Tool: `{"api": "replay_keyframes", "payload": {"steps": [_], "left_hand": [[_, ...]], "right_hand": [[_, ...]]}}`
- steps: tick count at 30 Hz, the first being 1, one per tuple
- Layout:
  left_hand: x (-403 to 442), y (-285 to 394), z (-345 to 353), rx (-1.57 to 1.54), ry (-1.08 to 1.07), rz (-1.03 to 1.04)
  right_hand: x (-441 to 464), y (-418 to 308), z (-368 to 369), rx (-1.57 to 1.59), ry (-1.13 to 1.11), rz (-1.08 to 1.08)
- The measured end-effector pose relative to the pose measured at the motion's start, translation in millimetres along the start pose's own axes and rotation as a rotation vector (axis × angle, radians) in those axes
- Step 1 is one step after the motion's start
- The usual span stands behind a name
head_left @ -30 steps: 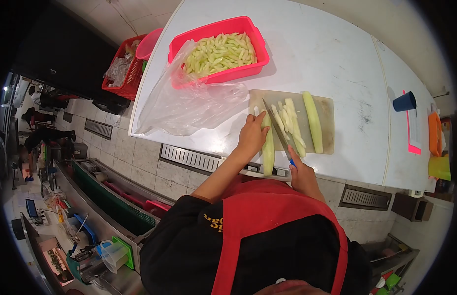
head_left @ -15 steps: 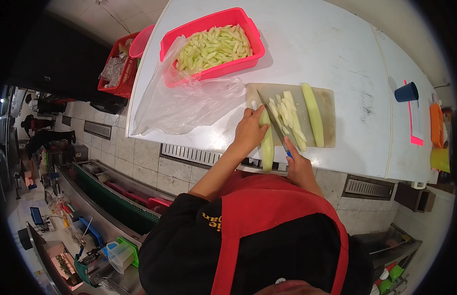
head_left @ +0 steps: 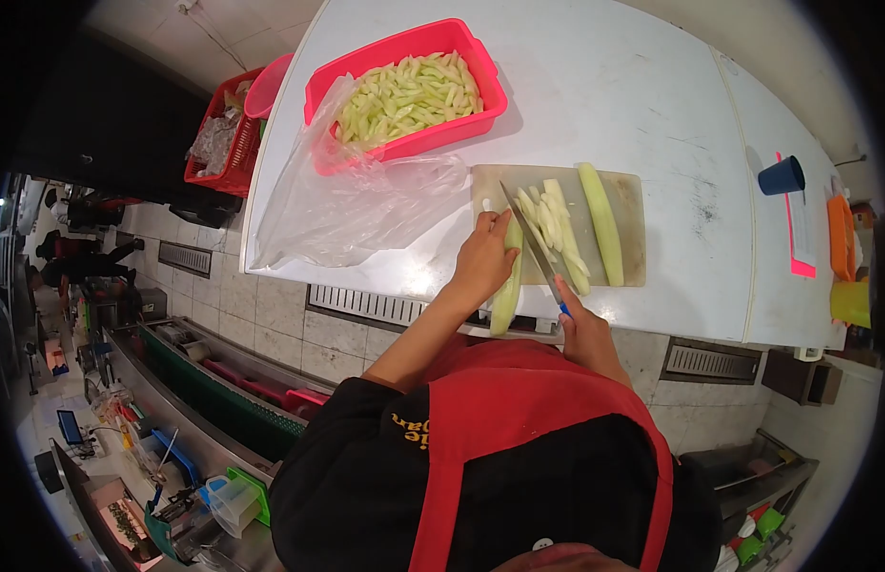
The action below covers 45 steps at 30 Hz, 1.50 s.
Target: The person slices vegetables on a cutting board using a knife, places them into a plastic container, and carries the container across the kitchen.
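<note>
In the head view, the left hand (head_left: 485, 255) gripped a peeled pale green vegetable (head_left: 505, 297), its fingers bent over the upper part and pointing away from the person. The vegetable lay lengthwise at the left side of a cutting board (head_left: 629, 224), its near end reaching past the front edge of the desk (head_left: 604, 86). The right hand (head_left: 585, 332) was wrapped around the blue handle of a knife (head_left: 531, 229). The blade slanted away and to the left, between the held vegetable and a bunch of cut strips (head_left: 557, 227); whether its edge touched the board could not be told. Right of the strips, a second peeled vegetable (head_left: 602, 227) rested on the board, apart from both hands.

Beyond the board and to the left stood a pink tub (head_left: 440, 141) holding many cut pieces (head_left: 404, 100). A clear plastic bag (head_left: 356, 221) hung over its near left corner and spread across the desk. A dark blue cup (head_left: 782, 176) was far to the right, near an orange container (head_left: 840, 238). A red crate (head_left: 240, 157) stood beyond the desk's left edge.
</note>
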<state>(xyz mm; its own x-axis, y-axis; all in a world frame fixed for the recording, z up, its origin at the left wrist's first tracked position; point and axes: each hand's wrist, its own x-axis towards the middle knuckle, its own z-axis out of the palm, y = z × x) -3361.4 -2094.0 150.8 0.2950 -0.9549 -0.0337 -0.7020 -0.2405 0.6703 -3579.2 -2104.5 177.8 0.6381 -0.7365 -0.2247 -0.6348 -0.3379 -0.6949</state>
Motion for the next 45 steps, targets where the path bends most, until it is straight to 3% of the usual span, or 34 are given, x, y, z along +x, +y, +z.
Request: {"api": "replay_keyframes", "payload": {"steps": [8, 13, 17, 20, 29, 40, 45], "left_hand": [[1.6, -1.3, -2.5, -0.043, -0.025, 0.005], [-0.8, -0.5, -3.6, -0.079, -0.019, -0.008], [-0.7, -4.8, -1.3, -0.043, 0.0, 0.022], [0.0, -5.7, -1.4, -0.042, -0.004, 0.008], [-6.5, -11.9, 6.3, -0.143, 0.085, 0.027], [-4.2, -9.4, -2.8, -0.262, -0.037, -0.063], [-10.9, -7.7, -2.5, -0.191, 0.013, -0.073]], "right_hand": [[12.8, 2.2, 15.2, -0.077, -0.015, 0.05], [22.3, -0.5, 9.7, 0.038, 0.068, -0.053], [24.9, -19.7, -15.0, -0.017, 0.006, 0.02], [23.2, -18.3, -19.2, -0.062, 0.034, -0.041], [-2.2, 0.3, -2.1, -0.087, -0.057, -0.006], [15.8, 10.6, 14.7, 0.071, 0.039, -0.081], [19.3, 8.3, 10.6, 0.055, 0.08, -0.104]]}}
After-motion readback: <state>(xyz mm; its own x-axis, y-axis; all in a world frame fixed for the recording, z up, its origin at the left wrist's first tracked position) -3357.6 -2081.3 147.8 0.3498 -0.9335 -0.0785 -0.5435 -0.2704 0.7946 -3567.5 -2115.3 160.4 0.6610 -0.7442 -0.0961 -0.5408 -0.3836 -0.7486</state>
